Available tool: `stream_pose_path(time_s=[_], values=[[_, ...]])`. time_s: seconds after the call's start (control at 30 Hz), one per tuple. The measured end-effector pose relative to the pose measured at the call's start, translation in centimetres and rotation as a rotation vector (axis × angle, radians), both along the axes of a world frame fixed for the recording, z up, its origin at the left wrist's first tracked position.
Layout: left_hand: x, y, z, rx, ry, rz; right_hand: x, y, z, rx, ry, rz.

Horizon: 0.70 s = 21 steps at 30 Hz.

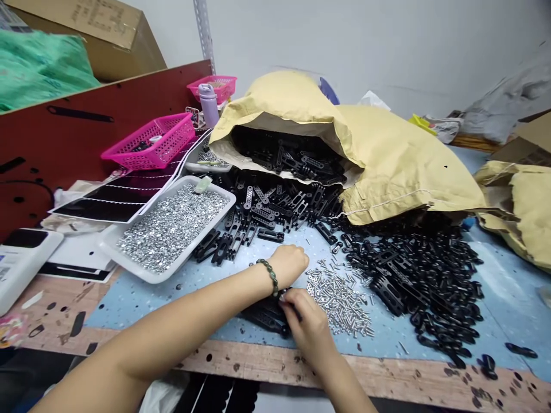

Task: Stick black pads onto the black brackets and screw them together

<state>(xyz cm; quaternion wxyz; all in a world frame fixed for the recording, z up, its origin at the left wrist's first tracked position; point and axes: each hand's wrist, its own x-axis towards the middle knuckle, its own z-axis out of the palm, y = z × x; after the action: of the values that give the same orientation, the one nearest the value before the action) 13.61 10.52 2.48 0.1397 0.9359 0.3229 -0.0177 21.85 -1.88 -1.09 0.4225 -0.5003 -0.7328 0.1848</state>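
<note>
My left hand, with a bead bracelet at its wrist, is curled closed beside the heap of silver screws. Its fingertips are turned away, so what they hold is hidden. Just below it, the fingers of my right hand are pinched together at the end of a small black part, mostly covered by the hands. Several long black plastic pieces lie under and beside the two hands on the blue mat.
A white tray of small metal nuts stands left. Behind, a yellow paper sack spills black slotted pieces. Another yellow sack lies right, above piled black parts. Pink baskets and a purple bottle line the red board.
</note>
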Motion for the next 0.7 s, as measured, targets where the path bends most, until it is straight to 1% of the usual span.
stream_pose_path(time_s=[0.1,0.17,0.27,0.33,0.43,0.5,0.53,0.6,0.63,0.7], values=[[0.3,0.4,-0.1,-0.038,-0.033,0.011,-0.4,0.0,-0.3,0.078,-0.113,0.015],[0.0,0.9,0.1,-0.065,-0.081,0.036,-0.4,0.1,-0.3,0.088,-0.147,0.009],[-1.7,1.2,1.1,-0.106,-0.203,0.099,-0.3,0.2,-0.3,0.086,-0.195,0.005],[-3.7,0.6,2.1,-0.133,-0.295,0.144,-0.4,0.2,-0.3,0.074,-0.204,0.013],[-7.2,-1.8,3.0,-0.193,-0.444,0.233,-0.3,0.0,-0.3,0.035,-0.161,0.040],[-9.1,-4.0,2.9,-0.310,-0.624,0.326,-0.1,-0.1,-0.1,0.013,-0.171,0.052],[-9.9,-5.2,2.6,-0.367,-0.678,0.349,0.1,-0.1,0.1,0.007,-0.189,0.056],[-10.8,-7.3,1.8,-0.439,-0.696,0.351,0.9,0.3,0.5,0.010,-0.208,0.052],[-11.0,-8.2,1.3,-0.444,-0.678,0.343,1.4,0.7,0.7,0.016,-0.211,0.028],[-11.0,-9.5,0.5,-0.397,-0.623,0.341,2.5,2.0,0.8,0.010,-0.264,-0.064]])
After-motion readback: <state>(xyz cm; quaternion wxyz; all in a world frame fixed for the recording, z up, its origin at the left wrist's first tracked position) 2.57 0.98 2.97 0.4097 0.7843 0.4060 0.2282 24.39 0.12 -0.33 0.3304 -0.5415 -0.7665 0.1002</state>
